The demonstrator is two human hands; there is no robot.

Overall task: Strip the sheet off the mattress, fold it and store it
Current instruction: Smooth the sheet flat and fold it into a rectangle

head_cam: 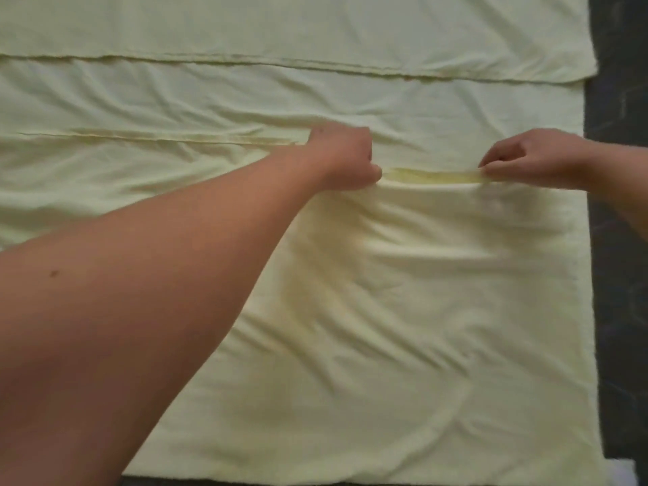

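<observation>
Head view: I see the pale yellow-green cotton sheet (pixel 403 292) spread flat and already folded into layers, with hemmed edges running across at 12 o'clock and a dark floor (pixel 620 240) strip showing at 3 o'clock. My left hand (pixel 345 159) is fisted round a bunch of the near layer's edge, fingers curled tight. My right hand (pixel 529 159) pinches the same edge between thumb and fingertips, at 3 o'clock from the left. The edge is stretched taut between them, slightly raised. I judge the fabric light, limp and non-slippery: it wrinkles, sags and won't hold a line unless tensioned. Best hold is on the hem or corners, both hands well apart, keeping layers pinched together so they don't slide. Not fragile. Can't tell what surface lies under the sheet.
</observation>
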